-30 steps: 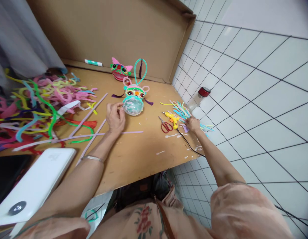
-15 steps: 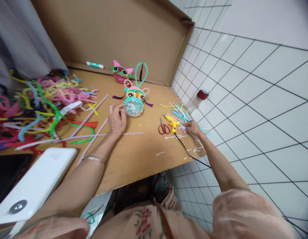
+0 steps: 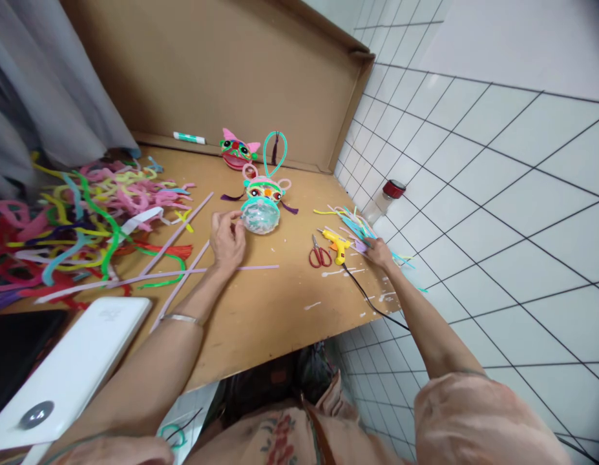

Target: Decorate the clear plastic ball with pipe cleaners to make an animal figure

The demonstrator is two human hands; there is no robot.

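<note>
My left hand (image 3: 227,240) rests on the table, its fingers curled and the thumb and fingertips against the left side of a lion-head craft (image 3: 260,216). This craft has a clear round body, pipe-cleaner trim, button-like eyes, looped pink ears, purple tassels and a tall teal loop. At the table's right edge, my right hand (image 3: 378,252) is closed over a bundle of pastel pipe cleaners (image 3: 353,223); the fingertips are partly hidden. Just left of it lie a yellow glue gun (image 3: 338,245) with a black cord and red-handled scissors (image 3: 320,254).
A second lion head (image 3: 238,150) and a glue stick (image 3: 189,138) are by the cardboard backing (image 3: 221,71). Colourful pipe cleaners (image 3: 110,223) cover the left side, near a white power bank (image 3: 81,365). A red-lidded jar (image 3: 393,189) stands beside the tiled wall.
The view has tilted a little, so everything sits slightly lower. My right hand has shifted slightly among the pipe cleaners, and a teal end now shows beyond the forearm. My left hand stays at the craft.
</note>
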